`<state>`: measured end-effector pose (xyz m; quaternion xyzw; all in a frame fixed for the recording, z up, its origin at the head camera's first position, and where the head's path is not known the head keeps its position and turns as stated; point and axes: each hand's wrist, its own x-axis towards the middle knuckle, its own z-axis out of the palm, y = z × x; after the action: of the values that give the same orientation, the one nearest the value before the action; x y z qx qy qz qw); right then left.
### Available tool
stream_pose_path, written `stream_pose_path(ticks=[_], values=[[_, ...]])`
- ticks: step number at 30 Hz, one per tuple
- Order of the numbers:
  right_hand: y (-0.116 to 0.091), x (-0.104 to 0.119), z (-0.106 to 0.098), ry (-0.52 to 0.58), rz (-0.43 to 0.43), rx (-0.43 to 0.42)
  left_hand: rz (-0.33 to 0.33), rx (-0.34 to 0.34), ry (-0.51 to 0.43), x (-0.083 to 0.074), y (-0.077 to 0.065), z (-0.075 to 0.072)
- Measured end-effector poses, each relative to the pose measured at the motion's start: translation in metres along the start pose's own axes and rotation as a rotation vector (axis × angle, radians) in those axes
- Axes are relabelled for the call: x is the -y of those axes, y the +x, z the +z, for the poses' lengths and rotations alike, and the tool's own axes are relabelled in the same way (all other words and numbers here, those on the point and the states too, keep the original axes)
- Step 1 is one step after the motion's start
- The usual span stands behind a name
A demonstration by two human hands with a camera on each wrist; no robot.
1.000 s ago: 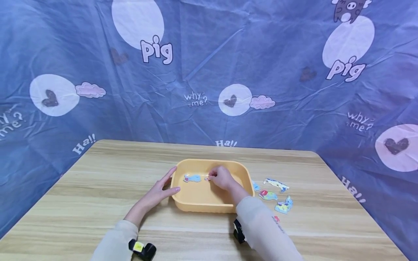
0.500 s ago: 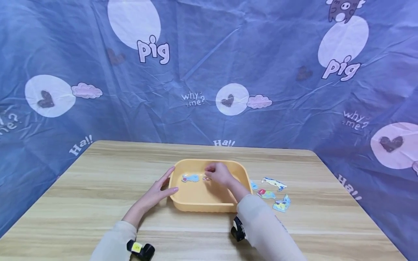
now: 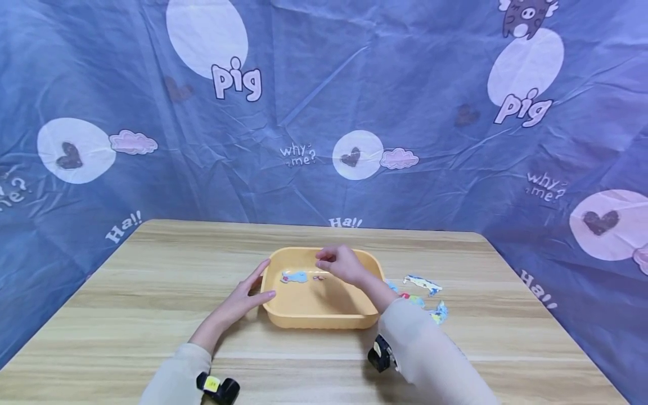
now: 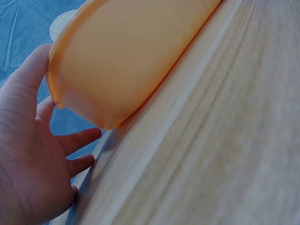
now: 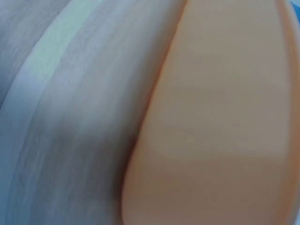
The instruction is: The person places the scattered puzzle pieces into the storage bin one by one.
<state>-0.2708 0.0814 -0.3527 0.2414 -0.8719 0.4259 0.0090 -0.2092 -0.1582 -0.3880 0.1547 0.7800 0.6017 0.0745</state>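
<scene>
A shallow orange-yellow plastic tray (image 3: 324, 320) stands on the wooden table. At its left end, my left hand (image 3: 242, 301) rests with thumb and index finger spread along the rim; in the left wrist view its other fingers lie straight beside the tray's outer wall (image 4: 122, 61). Over the tray's back right part hovers my right hand (image 3: 346, 265), fingers loosely bent and nothing visible between them. Beneath its fingertips lies a small red-and-white flat piece (image 3: 319, 278). Left of that lies a light blue, irregularly shaped puzzle-like piece (image 3: 295, 277). The right wrist view holds only tray and table.
Several printed, irregular flat pieces lie right of the tray, among them a pale yellow-and-blue one (image 3: 423, 284) and a blue-and-yellow one (image 3: 439, 312). My right sleeve (image 3: 430, 349) partly covers them. Behind the table (image 3: 177, 270) hangs a blue printed cloth (image 3: 304, 112).
My right hand has let go of the small red-and-white piece and risen up and away from it. The left hand stays at the tray's left end.
</scene>
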Motion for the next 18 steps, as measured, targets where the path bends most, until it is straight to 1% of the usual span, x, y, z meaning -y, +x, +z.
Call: stream_pose_path(ticks=[7,15,17,18], values=[[-0.01,0.01,-0.017,0.025,-0.009,0.033,-0.007,-0.002,0.003,0.001,0.0,0.0],[-0.023,0.009,-0.044,0.05,-0.021,0.007,-0.017,-0.004,0.011,-0.002,-0.001,0.0],[-0.026,0.009,-0.052,0.048,-0.021,-0.007,-0.01,-0.005,0.018,-0.001,-0.001,0.0],[-0.027,0.008,-0.057,0.044,-0.019,-0.015,-0.01,-0.005,0.015,0.003,0.0,0.0]])
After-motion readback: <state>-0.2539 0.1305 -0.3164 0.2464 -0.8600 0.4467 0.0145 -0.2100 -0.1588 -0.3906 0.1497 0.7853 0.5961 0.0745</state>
